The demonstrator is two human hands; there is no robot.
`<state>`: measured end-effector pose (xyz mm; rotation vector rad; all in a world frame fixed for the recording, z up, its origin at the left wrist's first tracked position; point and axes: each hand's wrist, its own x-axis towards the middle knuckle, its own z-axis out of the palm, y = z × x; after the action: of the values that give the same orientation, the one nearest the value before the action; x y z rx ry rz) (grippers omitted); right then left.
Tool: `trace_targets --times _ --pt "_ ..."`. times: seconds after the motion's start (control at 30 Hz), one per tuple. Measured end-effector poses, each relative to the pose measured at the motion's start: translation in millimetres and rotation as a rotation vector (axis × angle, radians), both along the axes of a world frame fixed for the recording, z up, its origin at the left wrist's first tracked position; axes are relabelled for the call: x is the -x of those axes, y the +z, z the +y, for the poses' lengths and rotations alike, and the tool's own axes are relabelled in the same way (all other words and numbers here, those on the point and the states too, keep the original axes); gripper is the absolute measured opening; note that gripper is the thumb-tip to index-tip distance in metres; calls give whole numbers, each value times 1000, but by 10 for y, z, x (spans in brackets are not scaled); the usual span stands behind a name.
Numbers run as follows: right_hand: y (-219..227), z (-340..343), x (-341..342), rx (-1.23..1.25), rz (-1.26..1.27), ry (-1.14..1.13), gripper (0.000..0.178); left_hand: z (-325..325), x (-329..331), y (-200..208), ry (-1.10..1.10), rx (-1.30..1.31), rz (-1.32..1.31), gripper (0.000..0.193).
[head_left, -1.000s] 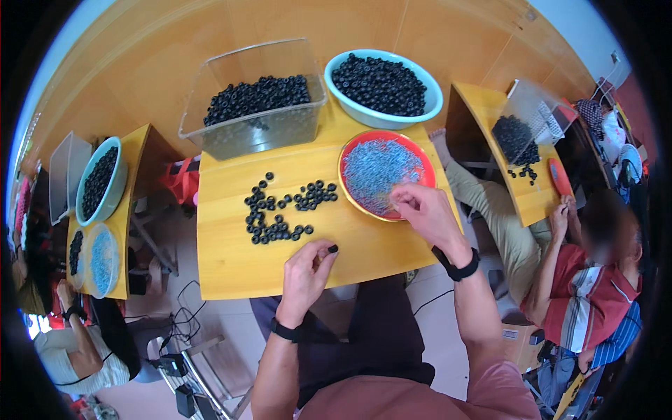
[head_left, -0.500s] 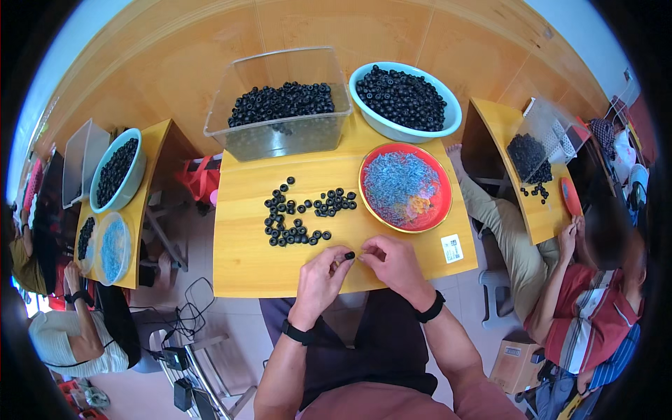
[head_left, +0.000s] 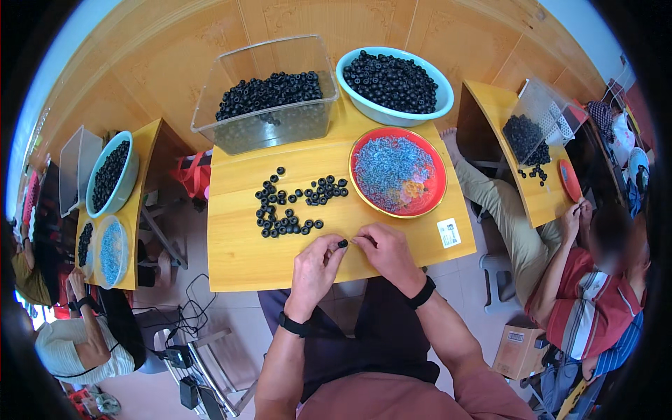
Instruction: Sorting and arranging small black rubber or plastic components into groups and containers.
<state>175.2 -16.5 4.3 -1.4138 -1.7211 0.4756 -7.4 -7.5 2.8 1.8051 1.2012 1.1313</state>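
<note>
Near the front edge of the yellow table (head_left: 238, 269), my left hand (head_left: 315, 271) is closed, with a small black round piece (head_left: 342, 243) pinched between thumb and fingertips. My right hand (head_left: 388, 255) is beside it, thumb and forefinger pressed together close to the piece. Whatever the right fingertips hold is too small to make out. Beyond my hands lie several loose black ring-shaped pieces (head_left: 271, 211) with holes. To their right is a red plate (head_left: 438, 183) with a gold rim, bearing a heap of tiny bluish, shiny bits (head_left: 385, 164).
A clear plastic bin (head_left: 241, 142) and a light-blue basin (head_left: 394, 119), both with black pieces, stand at the back. A white label (head_left: 449, 233) lies at the table's right. People work at side tables left and right. Cables (head_left: 185, 318) lie on the left floor.
The table and its contents appear slightly higher and further left in the picture. Both hands keep nearly the same pose, the left one still pinching the black piece.
</note>
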Motion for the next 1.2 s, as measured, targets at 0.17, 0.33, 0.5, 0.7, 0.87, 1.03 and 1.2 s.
trace_targets --times 0.17,0.33,0.5,0.7,0.87,1.03,1.2 --pt "111 -65 38 -40 60 -9 13 -2 6 -9 -13 -46 45 21" --pt "264 -100 161 78 82 66 8 -12 34 -15 -5 -62 59 21" --pt "310 -66 176 106 99 59 8 -19 36 33 -41 -49 28 22" --pt "320 15 185 130 82 95 9 -14 75 45 -46 -17 -31 22" --pt "386 125 219 345 266 79 15 -3 104 68 -23 44 -118 23" --pt "642 376 218 374 128 136 13 7 99 56 -22 79 -129 21" --pt "561 855 396 53 -281 159 9 19 100 -83 -64 -7 -48 21"
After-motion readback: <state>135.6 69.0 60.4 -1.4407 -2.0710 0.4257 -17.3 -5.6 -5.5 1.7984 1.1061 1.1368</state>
